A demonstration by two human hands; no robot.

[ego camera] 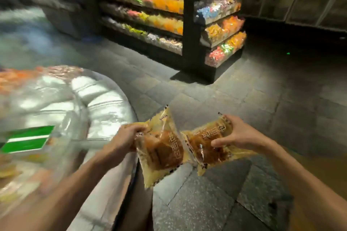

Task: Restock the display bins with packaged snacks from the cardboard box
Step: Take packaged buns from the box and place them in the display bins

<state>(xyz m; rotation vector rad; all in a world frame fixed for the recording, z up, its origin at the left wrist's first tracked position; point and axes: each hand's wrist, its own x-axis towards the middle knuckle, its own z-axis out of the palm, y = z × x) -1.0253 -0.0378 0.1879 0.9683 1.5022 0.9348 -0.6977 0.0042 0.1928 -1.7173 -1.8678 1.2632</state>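
Note:
My left hand (124, 137) grips the left edge of a yellow packet holding brown bread (161, 148). A second packet of the same kind (208, 146) is held by my right hand (236, 134), fingers curled over its top and right side. Both packets hang in the air above the stone floor, side by side and nearly touching. To my left curves a clear-walled display bin (90, 103) with a green label (28, 139) and blurred snacks inside. The cardboard box shows only as a brown edge (319, 184) at the lower right.
A dark shelving unit (189, 43) with tiers of clear bins full of colourful wrapped sweets stands ahead across the grey stone floor (244, 95). Dark panelled walls run along the back right. The picture is blurred on the left.

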